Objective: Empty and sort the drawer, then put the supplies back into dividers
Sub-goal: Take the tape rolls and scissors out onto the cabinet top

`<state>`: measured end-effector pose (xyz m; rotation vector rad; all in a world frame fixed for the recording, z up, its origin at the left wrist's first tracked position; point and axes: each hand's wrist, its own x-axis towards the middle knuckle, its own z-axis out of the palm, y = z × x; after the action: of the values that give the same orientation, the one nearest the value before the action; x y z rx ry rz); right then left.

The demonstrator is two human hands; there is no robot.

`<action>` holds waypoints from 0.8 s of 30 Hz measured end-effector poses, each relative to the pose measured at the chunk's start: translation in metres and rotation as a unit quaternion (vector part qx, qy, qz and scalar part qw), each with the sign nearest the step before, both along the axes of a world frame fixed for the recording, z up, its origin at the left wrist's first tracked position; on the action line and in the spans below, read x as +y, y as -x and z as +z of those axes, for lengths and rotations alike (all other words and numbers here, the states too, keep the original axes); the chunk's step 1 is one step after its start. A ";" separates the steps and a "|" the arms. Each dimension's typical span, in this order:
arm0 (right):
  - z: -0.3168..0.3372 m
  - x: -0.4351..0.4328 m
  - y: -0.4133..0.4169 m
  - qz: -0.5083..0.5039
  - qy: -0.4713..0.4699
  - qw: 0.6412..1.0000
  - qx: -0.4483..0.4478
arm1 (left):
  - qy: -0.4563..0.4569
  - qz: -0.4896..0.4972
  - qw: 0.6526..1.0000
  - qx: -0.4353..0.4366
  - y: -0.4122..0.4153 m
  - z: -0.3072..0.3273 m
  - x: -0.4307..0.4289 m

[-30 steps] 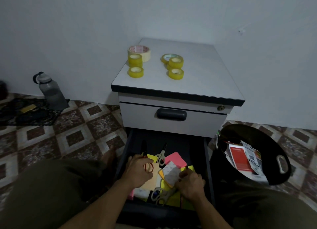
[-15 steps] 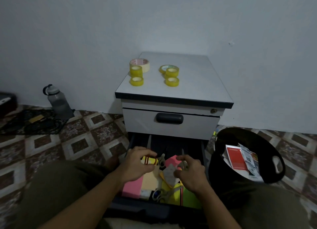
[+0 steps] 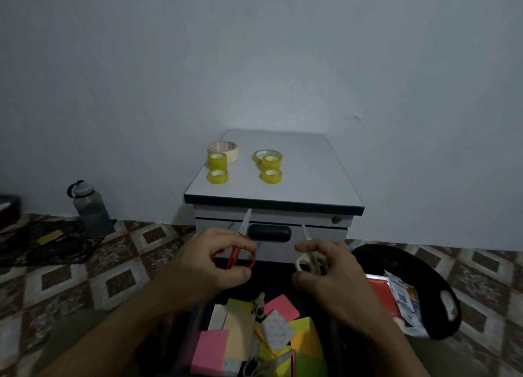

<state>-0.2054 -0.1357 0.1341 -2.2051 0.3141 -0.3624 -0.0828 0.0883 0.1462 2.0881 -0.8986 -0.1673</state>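
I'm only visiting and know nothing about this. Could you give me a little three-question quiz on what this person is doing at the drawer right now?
1. True or false: the left hand grips red-handled scissors.
2. Where do the tape rolls sit? A) in the open drawer; B) on the cabinet top; C) in the black bin.
3. Fill in: the right hand holds a second pair of scissors with ____ handles.

Key: 1 true; 2 B; 3 white.
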 end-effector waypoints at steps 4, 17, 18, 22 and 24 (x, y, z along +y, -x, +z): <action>0.034 -0.021 -0.018 -0.014 0.019 0.999 -0.036 | 0.021 0.009 0.999 -0.028 -0.023 0.032 -0.024; 0.067 -0.165 -0.160 -0.065 0.051 0.996 0.023 | -0.012 -0.007 0.995 -0.095 -0.158 0.083 -0.181; 0.067 -0.176 -0.171 -0.065 0.053 0.996 0.035 | -0.021 -0.009 0.995 -0.096 -0.169 0.083 -0.195; 0.064 -0.210 -0.212 -0.052 0.074 0.992 0.086 | -0.075 -0.023 0.992 -0.103 -0.211 0.075 -0.246; 0.061 -0.222 -0.229 -0.048 0.082 0.991 0.098 | -0.114 -0.033 0.988 -0.101 -0.227 0.069 -0.263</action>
<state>0.0235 -0.3574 0.1948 -2.3982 0.5142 -0.2311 0.1439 -0.1750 0.2156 2.3182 -1.1153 -0.0990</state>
